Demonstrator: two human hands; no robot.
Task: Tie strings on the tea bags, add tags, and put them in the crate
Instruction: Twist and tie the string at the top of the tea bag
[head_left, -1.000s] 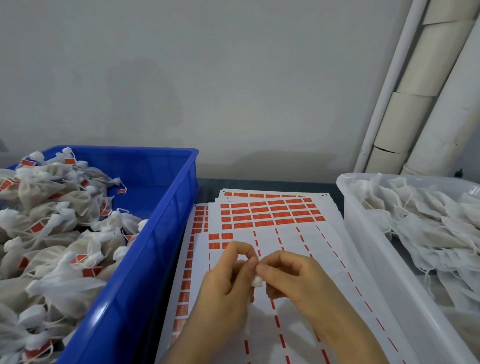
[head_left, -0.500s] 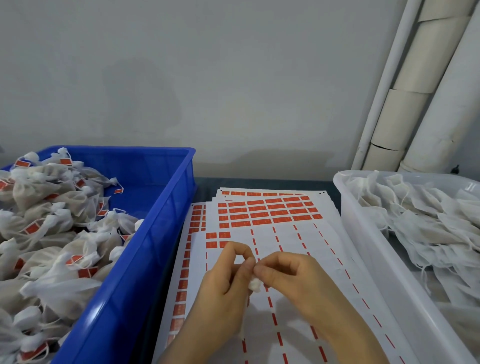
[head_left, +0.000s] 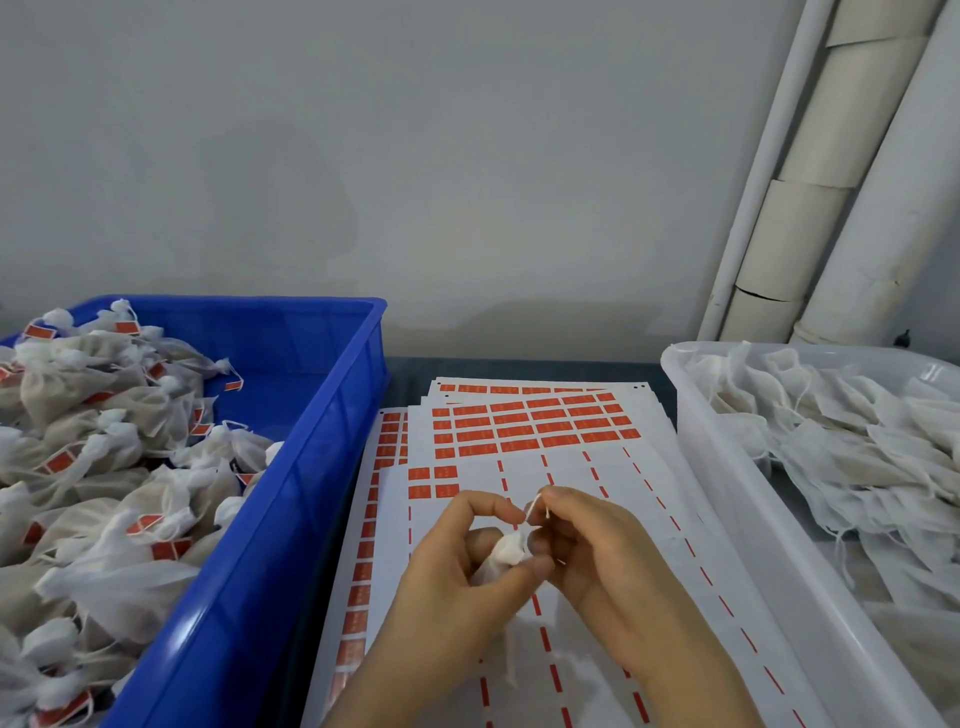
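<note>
The person is tying one tea bag (head_left: 506, 553) just above the tag sheets (head_left: 524, 431), which are lying on the table (head_left: 519, 366) between the two containers. The left hand (head_left: 457, 571) is gripping the bag's gathered neck, with its fingers (head_left: 493, 506) curled round it. The right hand (head_left: 608, 566) is pinching the string (head_left: 536, 512) and holding it taut above the bag. No tag is showing on this bag, so it is judged to be at the tying step, with tagging and dropping into the crate left to do.

The blue crate (head_left: 332, 467) on the left is already carrying a deep heap of tied bags (head_left: 104, 467) with red tags, though its far right corner is showing bare floor. The white tub (head_left: 727, 467) on the right is holding a thick pile of untied bags (head_left: 857, 452), so a large share of the work seems to be remaining. The top sheet is showing many peeled rows, with full red rows at its far end.

The hands are working in the open lane between the crate's wall and the tub's rim, near both but touching neither. The crate's wall is standing higher than the sheets, so a finished bag will probably need lifting over it. The pipes (head_left: 831, 182) are standing well behind the tub.
</note>
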